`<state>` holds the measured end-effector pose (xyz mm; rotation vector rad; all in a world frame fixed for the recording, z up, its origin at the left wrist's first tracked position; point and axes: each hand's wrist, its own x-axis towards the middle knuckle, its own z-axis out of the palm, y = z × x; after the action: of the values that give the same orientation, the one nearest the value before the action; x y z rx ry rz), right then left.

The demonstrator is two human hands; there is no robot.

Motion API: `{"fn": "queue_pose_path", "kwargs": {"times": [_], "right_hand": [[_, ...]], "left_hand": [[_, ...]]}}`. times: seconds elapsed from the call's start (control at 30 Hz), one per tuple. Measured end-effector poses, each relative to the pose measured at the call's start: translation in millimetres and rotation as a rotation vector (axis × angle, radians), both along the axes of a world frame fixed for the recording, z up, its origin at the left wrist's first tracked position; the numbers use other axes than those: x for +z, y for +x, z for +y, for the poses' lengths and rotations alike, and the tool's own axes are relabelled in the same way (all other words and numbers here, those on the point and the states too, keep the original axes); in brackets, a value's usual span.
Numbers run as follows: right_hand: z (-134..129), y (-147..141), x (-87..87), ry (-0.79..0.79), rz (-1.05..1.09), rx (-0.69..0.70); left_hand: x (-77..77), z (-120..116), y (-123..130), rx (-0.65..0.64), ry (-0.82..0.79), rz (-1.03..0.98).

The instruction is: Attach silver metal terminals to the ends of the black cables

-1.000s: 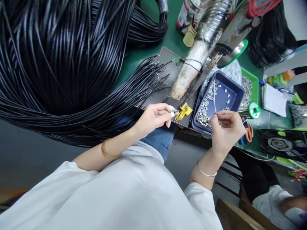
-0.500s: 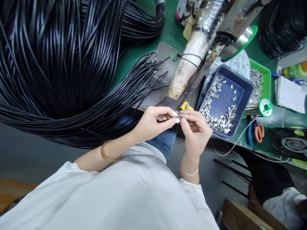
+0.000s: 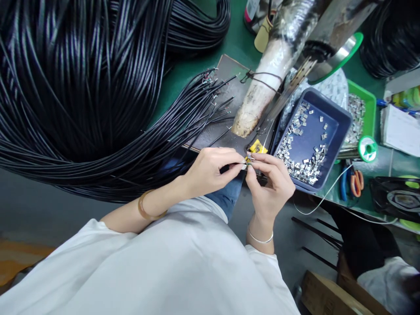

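My left hand [image 3: 213, 169] is closed in a pinch on the end of a black cable, mostly hidden by the fingers. My right hand [image 3: 274, 179] meets it, thumb and fingers pinched on a small metal connector [image 3: 249, 158] with thin coloured wires beside it. The fingertips of both hands nearly touch, so which wire sits where cannot be made out. Just beyond them lies a yellow piece [image 3: 258, 147] under the tip of a wrapped, whitish tube [image 3: 247, 118]. To the left, a bundle of black cables [image 3: 187, 113] spreads its stripped ends over a brown board [image 3: 226, 70].
A blue tray [image 3: 331, 127] of small metal connectors stands right of my right hand, beside a green tray [image 3: 370, 103]. Farther right are a solder spool [image 3: 367, 148] and orange-handled pliers [image 3: 357, 183]. A large heap of black cable [image 3: 82, 78] fills the left.
Both hands have shifted slightly right, still fingertip to fingertip. The small metal connector shows more clearly between them. The table things sit a little farther right in view.
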<state>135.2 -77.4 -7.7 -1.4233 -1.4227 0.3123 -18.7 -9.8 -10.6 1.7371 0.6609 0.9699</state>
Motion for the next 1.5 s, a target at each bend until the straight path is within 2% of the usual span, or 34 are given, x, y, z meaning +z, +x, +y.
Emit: {"fn": "queue_pose_path", "kwargs": {"times": [0.07, 0.13, 0.2, 0.3, 0.4, 0.5, 0.57, 0.7, 0.83, 1.1, 1.2, 1.37, 1.5], "right_hand": [[0, 0, -0.5, -0.026, 0.087, 0.033], [2, -1, -2.0, -0.057, 0.188, 0.058], [4, -2, -3.1, -0.048, 0.184, 0.014], [5, -4, -2.5, 0.061, 0.072, -0.097], [4, -6, -1.4, 0.251, -0.079, -0.112], [2, -10, -2.8, 0.362, -0.148, -0.038], [3, -11, -4.6, 0.338, -0.093, -0.011], [5, -10, -6.4, 0.197, 0.040, -0.065], [7, -8, -5.7, 0.150, 0.008, -0.061], [9, -6, -8.4, 0.193, -0.050, -0.024], [9, -6, -10.9, 0.218, -0.121, -0.052], [9, -7, -13.4, 0.287, -0.355, -0.144], [12, -7, -13.6, 0.260, -0.346, -0.131]], "left_hand": [[2.2, 0, 0, -0.061, -0.181, -0.046], [3.6, 0, 0, -0.147, -0.443, -0.124], [4.3, 1, 0, -0.188, -0.638, -0.180], [5.3, 4, 0, -0.132, -0.755, -0.200], [7.0, 6, 2, -0.049, -0.757, -0.217], [8.8, 6, 3, -0.021, -0.715, -0.230], [9.8, 6, 4, -0.012, -0.690, -0.233], [10.0, 7, 4, 0.006, -0.669, -0.225], [9.0, 8, 4, -0.001, -0.655, -0.207], [13.6, 9, 6, -0.001, -0.682, -0.234], [14.0, 8, 9, 0.015, -0.667, -0.259], [8.5, 9, 13, 0.093, -0.581, -0.228], [4.6, 10, 15, 0.168, -0.491, -0.183]]}}
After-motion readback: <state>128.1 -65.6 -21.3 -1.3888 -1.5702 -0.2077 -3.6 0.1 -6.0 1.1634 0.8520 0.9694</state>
